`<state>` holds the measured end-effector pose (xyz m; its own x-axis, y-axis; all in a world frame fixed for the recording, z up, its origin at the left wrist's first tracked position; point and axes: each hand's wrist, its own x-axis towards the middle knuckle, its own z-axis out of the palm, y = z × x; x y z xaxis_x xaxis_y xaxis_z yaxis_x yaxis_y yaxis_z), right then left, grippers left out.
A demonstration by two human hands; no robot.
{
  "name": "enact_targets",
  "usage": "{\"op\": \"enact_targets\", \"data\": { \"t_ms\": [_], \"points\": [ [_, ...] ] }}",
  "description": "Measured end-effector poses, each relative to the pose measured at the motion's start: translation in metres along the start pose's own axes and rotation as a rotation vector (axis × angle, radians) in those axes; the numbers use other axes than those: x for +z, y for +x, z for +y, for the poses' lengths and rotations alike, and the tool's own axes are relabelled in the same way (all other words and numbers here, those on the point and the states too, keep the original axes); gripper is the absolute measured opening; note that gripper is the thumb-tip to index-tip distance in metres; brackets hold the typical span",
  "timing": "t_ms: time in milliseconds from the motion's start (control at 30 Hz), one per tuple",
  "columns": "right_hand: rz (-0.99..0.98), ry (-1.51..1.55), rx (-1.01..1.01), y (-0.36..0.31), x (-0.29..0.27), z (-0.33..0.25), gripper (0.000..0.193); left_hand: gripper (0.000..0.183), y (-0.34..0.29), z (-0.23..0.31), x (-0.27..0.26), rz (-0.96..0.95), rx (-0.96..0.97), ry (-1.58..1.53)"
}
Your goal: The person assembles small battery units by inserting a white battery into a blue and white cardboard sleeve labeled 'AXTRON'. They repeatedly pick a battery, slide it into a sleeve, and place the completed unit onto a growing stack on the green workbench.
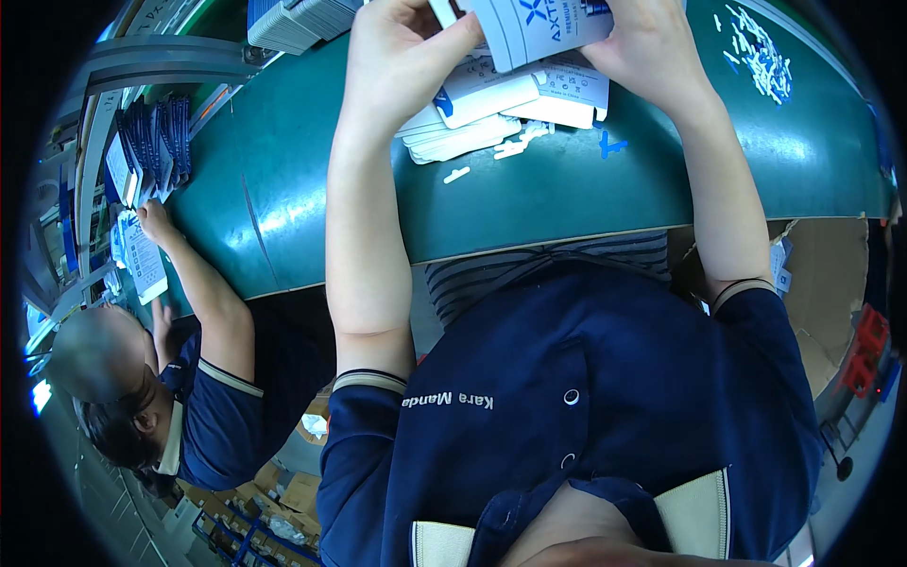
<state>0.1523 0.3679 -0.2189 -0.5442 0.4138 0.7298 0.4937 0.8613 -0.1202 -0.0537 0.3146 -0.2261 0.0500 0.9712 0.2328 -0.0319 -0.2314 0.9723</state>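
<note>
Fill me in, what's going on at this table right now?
A person is holding a printed white package with the left hand and right hand, partly cut off by the top of the view. Beneath it, more white packages lie piled on the green table; small white pieces and a blue piece lie nearby. Off to the left, a co-worker's hand is by another printed white piece.

Light glares off the glossy green bench; a grey metal frame edges its left end, brown cartons crowd lower left, red plastic shapes far right.
</note>
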Motion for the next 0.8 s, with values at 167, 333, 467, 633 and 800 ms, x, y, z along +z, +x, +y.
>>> {"op": "enact_targets", "data": {
  "t_ms": [167,333,467,633,800],
  "points": [
    [-0.046,0.009,0.016,0.007,-0.007,-0.011,0.067,0.021,0.000,-0.005,-0.007,-0.014,-0.006,0.092],
    [0.032,0.057,-0.034,-0.001,0.005,0.002,0.067,0.021,0.000,-0.007,-0.010,-0.040,-0.004,0.101],
    [0.035,0.027,-0.053,0.000,0.005,0.003,0.066,0.022,0.000,-0.008,-0.005,-0.003,0.009,0.098],
    [0.046,0.016,-0.075,0.000,0.003,0.006,0.067,0.023,0.001,-0.010,-0.009,-0.016,-0.051,0.058],
    [-0.065,-0.100,-0.005,0.007,-0.014,0.002,0.067,0.024,0.003,-0.005,-0.007,-0.021,-0.046,0.008]
  ]
}}
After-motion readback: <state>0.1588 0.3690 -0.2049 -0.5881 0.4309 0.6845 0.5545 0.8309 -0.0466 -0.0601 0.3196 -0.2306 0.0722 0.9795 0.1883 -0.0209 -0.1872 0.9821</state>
